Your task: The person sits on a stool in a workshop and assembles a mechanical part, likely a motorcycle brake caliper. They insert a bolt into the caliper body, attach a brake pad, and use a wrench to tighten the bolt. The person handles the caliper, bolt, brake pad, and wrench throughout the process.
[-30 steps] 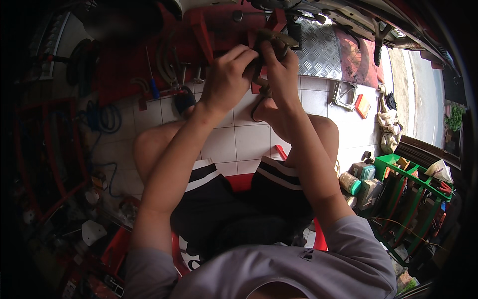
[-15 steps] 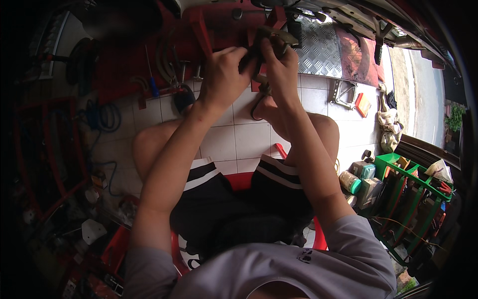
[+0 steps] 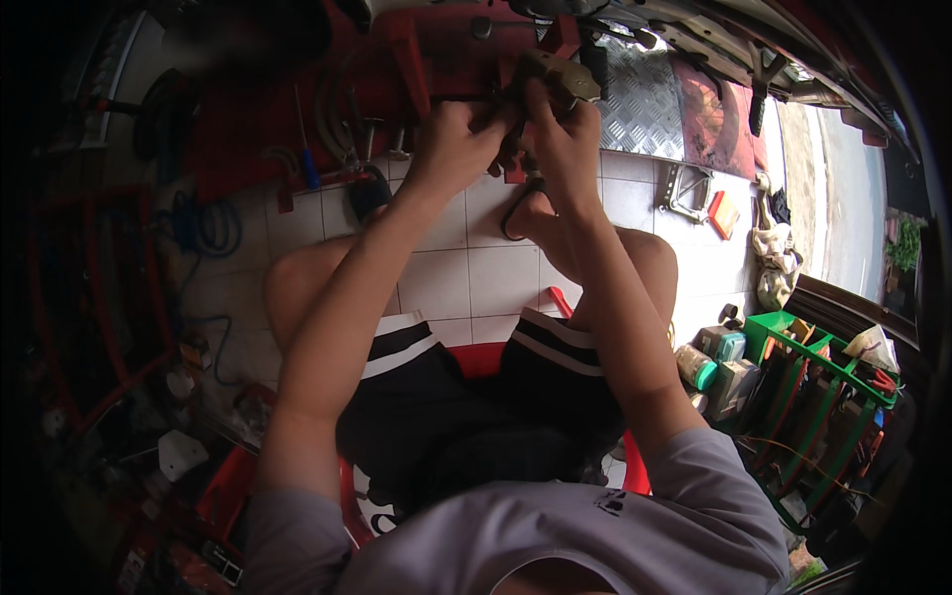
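Note:
Both my arms stretch forward over my knees, to the edge of a red work platform (image 3: pixel 238 149). Closed around a gold-brown metal brake caliper (image 3: pixel 565 77) is my right hand (image 3: pixel 567 139), thumb pressed on its near face. Beside it, my left hand (image 3: pixel 458 149) is closed, with its fingertips at the dark side of the caliper. Whatever the left fingers pinch there is too dark and hidden to make out. Red metal uprights (image 3: pixel 409 64) stand just behind my hands.
A blue-handled screwdriver (image 3: pixel 309 171) and curved metal parts lie on the platform at left. A silver metal bracket (image 3: pixel 686 193) and an orange box (image 3: pixel 724 214) sit on the tiles. To the right is a green tool rack (image 3: pixel 773 322); a blue hose (image 3: pixel 213 233) coils at left.
The caliper has turned in my right hand, and more of its gold-brown face shows. My left hand has shifted slightly right and down, closer to it.

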